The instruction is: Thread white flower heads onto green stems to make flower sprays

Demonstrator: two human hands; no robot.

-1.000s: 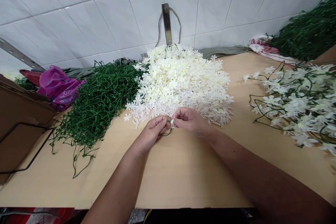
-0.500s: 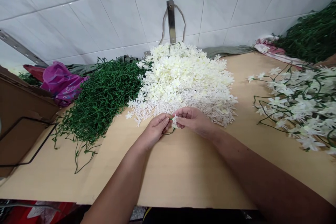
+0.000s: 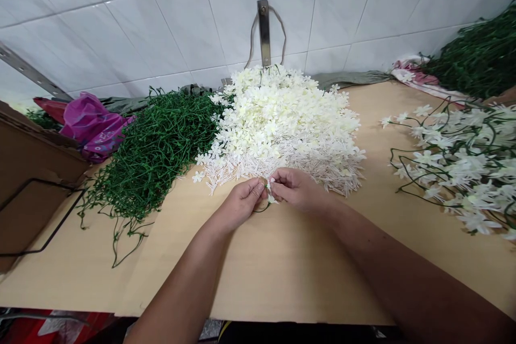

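Note:
My left hand (image 3: pixel 246 197) pinches a green plastic stem (image 3: pixel 262 210), which curves out below the fingers. Close beside it, my right hand (image 3: pixel 293 187) is closed on a small white artificial flower (image 3: pixel 271 184) at the stem. Another white bloom hangs just beneath, between the two hands. Behind them rises a heap of loose white flowers (image 3: pixel 282 113), their pale stalks pointing toward me. To its left lies a tangled pile of green stems (image 3: pixel 161 145). Finer contact between the fingertips and the flower is hidden.
At the right, finished-looking sprays of white flowers on green stems (image 3: pixel 463 166) lie on the tan tabletop (image 3: pixel 314 269). More green stems (image 3: pixel 479 59) are heaped behind them. A cardboard box (image 3: pixel 36 188) and a purple plastic bag (image 3: pixel 91 123) stand at the left. A metal bracket (image 3: pixel 264 32) is against the tiled wall.
Both hands stay together in nearly the same place. The left hand has shifted slightly right and down, and the flower between the fingers has turned, showing more of the lower bloom.

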